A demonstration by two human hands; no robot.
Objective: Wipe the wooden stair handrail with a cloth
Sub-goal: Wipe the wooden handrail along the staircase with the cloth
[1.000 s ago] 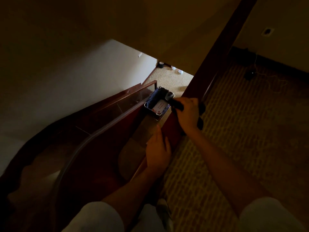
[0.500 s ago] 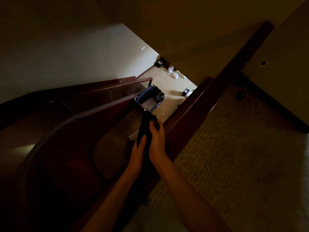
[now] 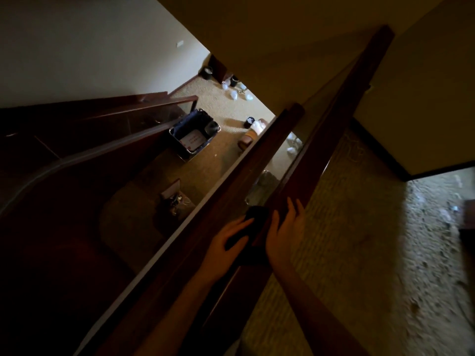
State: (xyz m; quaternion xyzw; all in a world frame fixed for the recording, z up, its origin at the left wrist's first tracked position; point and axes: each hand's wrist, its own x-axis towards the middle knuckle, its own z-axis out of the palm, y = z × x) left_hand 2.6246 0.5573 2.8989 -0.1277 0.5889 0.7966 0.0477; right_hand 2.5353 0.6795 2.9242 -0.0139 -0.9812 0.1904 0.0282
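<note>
Head view: left hand [image 3: 228,237] grips a dark cloth [image 3: 257,219] beside the wooden handrail [image 3: 318,150]; right hand [image 3: 284,229] rests straight-fingered on that rail.

Overall: dim, warm brown cast, underexposed.
Brightest: pale wall [image 3: 90,47] and lower carpet [image 3: 226,116], far beyond the grip.
At the grip: left hand [image 3: 230,238] and cloth [image 3: 255,218] merge in shadow, the cloth textureless.
Left of the grip: stairwell [image 3: 64,253] sinks to near black.
Right of the grip: landing carpet [image 3: 424,265] smears with motion blur toward the edge.
</note>
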